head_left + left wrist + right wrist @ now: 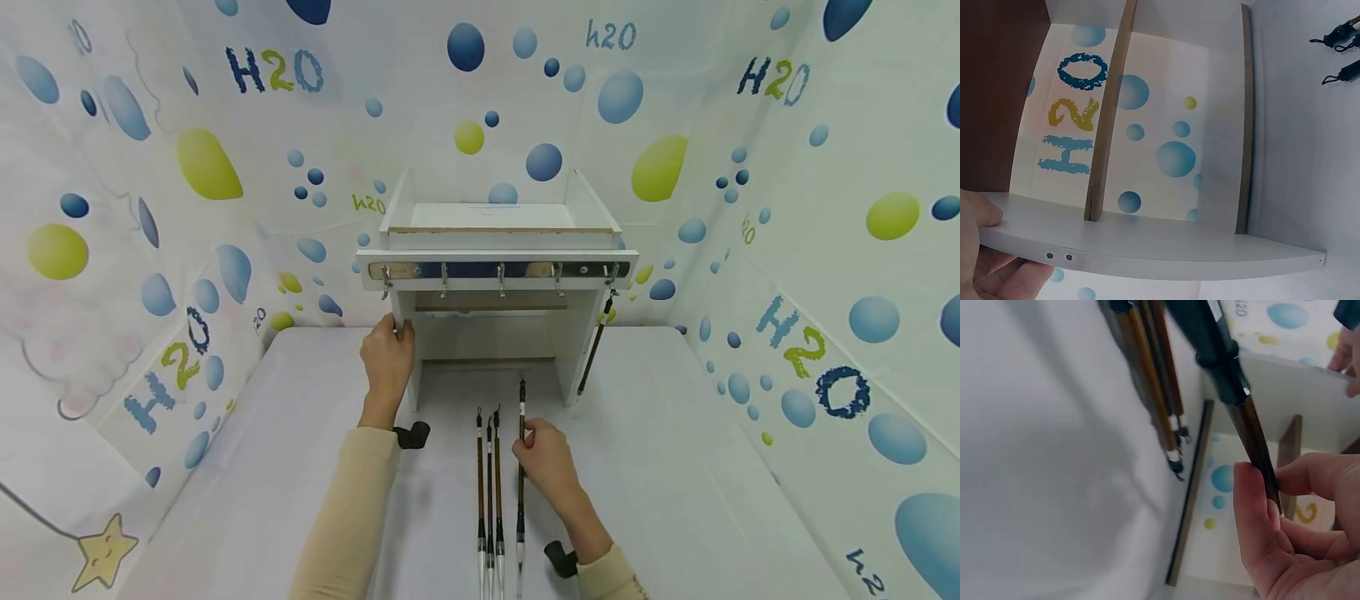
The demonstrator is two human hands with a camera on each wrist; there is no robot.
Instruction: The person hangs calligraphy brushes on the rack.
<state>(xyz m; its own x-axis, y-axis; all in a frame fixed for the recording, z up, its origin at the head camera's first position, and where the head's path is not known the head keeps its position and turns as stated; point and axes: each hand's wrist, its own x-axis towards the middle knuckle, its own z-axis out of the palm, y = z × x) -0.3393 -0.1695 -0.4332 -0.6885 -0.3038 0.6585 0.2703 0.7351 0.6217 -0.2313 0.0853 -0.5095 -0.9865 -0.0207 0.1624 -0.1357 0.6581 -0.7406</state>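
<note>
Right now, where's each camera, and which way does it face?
Head: worn on the head, facing forward and down at rack and loose brushes; sleeves, left hand and right hand show.
Left wrist: worn there, looking through the rack to the wall; part of the left hand shows.
Right wrist: worn there, facing held brush and rack; right hand and part of the left show.
Both wrist views share the rack.

Sheeting [420, 75] printed with bubbles [466, 47] and "H2O" lettering [242, 71] encloses a white bench [675, 500] on three sides — a small, booth-like workspace.
</note>
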